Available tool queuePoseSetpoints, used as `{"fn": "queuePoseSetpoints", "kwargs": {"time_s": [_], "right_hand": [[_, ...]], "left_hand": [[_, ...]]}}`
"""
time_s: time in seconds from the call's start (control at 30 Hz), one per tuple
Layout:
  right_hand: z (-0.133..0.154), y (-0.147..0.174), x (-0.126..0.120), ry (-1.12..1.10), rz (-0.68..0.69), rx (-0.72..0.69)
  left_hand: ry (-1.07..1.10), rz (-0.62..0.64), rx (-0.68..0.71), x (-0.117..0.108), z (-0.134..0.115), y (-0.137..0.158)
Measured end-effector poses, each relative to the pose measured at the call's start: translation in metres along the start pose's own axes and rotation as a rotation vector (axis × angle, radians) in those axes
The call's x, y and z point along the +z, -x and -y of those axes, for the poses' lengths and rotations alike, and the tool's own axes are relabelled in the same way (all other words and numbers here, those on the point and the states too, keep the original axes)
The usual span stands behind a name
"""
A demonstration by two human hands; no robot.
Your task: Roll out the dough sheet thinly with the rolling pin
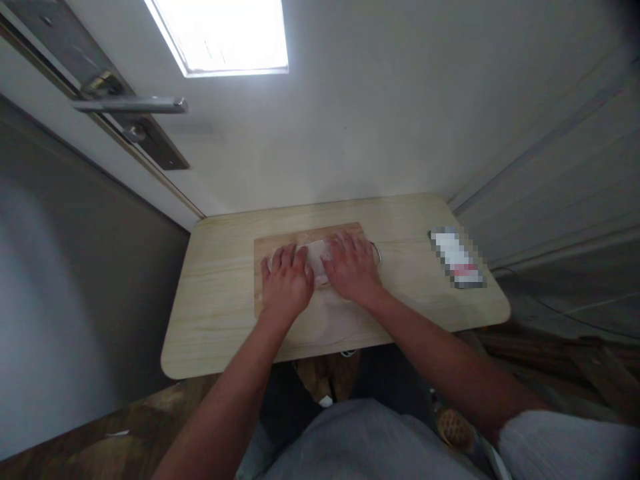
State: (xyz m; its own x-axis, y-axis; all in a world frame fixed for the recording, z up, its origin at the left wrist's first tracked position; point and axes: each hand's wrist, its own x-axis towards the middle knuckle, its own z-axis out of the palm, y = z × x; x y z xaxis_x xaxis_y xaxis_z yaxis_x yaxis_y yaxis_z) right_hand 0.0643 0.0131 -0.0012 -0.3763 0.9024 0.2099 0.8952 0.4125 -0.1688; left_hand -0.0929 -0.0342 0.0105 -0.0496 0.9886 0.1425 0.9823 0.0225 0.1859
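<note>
A wooden cutting board (273, 243) lies on a small light wood-grain table (215, 287), with a metal ring handle (379, 254) at its right end. On the board rests a pale, flattish piece (317, 256); whether it is dough or folded cloth I cannot tell. My left hand (287, 280) lies palm down over its left end, fingers apart. Over the right end sits my right hand (353, 267), also palm down with fingers stretched out. Both palms hide much of the piece, and its middle shows between my thumbs.
At the table's right side lies a phone-like flat object (457, 259), its face blurred. The table's back edge meets a white door (350, 147) with a lever handle (133, 105) and a bright window (230, 33). A cable (555, 310) runs at the right.
</note>
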Motion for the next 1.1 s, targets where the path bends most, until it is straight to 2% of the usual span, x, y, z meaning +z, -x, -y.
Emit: {"fn": "queuePoseSetpoints", "kwargs": {"time_s": [0.3,0.6,0.73,1.1], "right_hand": [[-0.003,-0.018,0.010,-0.041,-0.011,0.041],[0.005,0.015,-0.004,-0.031,-0.050,0.028],[0.005,0.020,-0.006,-0.038,-0.063,0.042],[0.001,-0.015,0.005,0.003,-0.020,0.058]], "left_hand": [[-0.009,0.020,0.014,0.004,0.008,-0.020],[-0.009,-0.039,0.015,-0.001,-0.003,0.013],[-0.004,-0.051,0.016,0.000,-0.003,0.017],[0.004,0.003,-0.002,0.003,0.005,-0.017]]}}
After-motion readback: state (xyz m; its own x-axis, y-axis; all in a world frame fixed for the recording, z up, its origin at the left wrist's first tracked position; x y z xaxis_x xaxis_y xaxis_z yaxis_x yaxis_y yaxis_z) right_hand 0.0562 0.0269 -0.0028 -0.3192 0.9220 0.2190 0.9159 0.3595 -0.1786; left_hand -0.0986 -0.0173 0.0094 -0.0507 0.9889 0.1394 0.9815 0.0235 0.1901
